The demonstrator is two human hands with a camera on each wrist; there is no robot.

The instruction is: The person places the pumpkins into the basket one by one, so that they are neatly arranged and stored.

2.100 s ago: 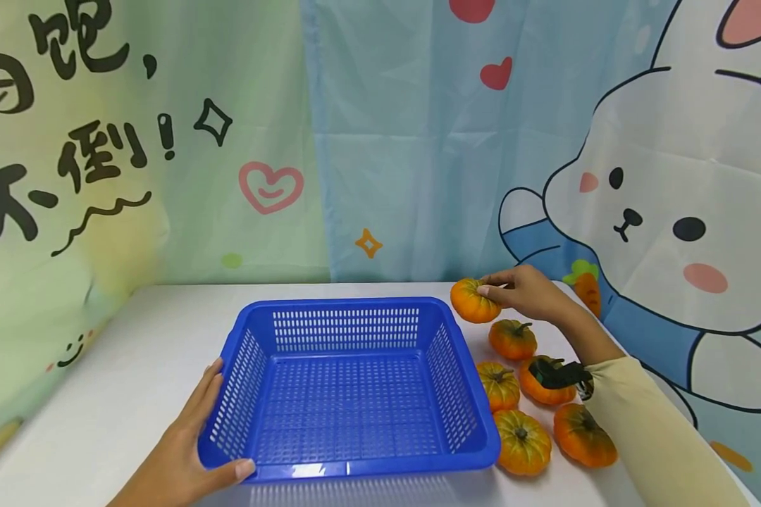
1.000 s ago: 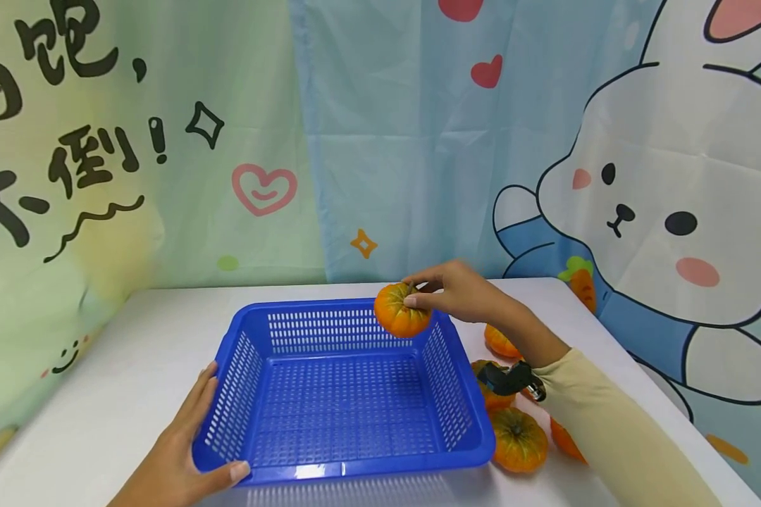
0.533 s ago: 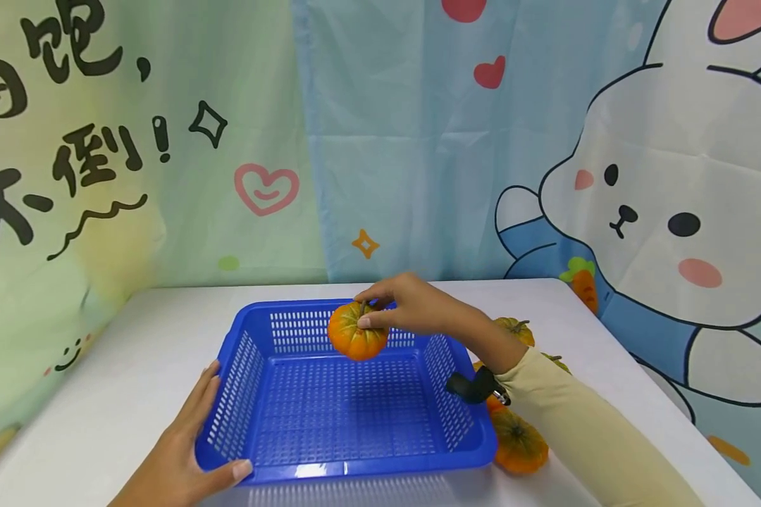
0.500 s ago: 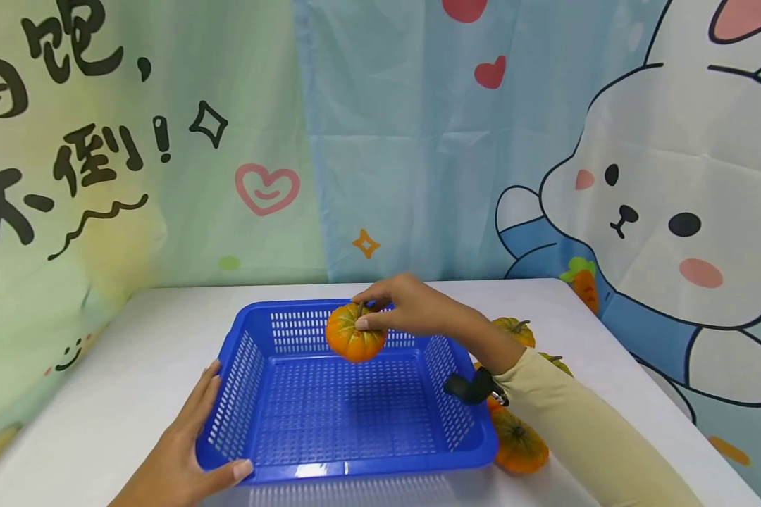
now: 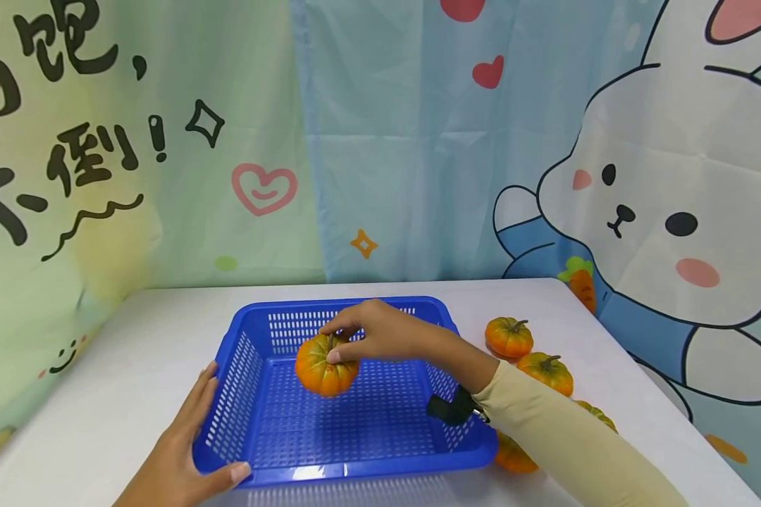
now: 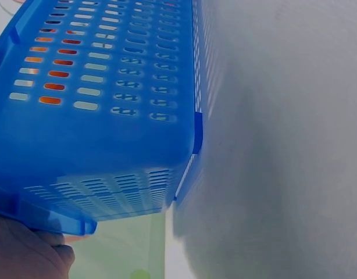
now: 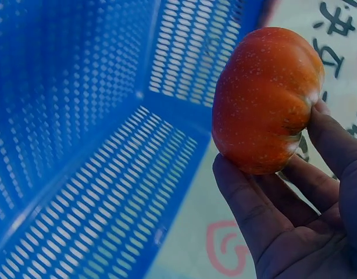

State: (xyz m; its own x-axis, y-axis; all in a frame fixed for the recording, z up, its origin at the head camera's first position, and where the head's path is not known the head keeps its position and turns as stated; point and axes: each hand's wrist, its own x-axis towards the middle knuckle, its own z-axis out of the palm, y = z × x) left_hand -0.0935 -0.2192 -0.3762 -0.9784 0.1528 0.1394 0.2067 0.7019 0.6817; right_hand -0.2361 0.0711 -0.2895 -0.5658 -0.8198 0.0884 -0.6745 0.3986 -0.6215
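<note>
A small orange pumpkin is held by my right hand, pinched near its stem between thumb and fingers. It hangs inside the outline of the blue plastic basket, above the floor. In the right wrist view the pumpkin's smooth underside faces the camera, fingers and thumb against its far side. My left hand holds the basket's near left corner, thumb on the front rim and fingers along the left side. The left wrist view shows only part of that hand at the rim.
Several more pumpkins lie on the white table to the right of the basket, among them a far one and a middle one. My right sleeve covers some of them. A printed curtain hangs behind.
The right hand has carried the pumpkin leftward from beyond the basket's far right corner, then down and nearer over the basket. The left hand has stayed at its corner.
</note>
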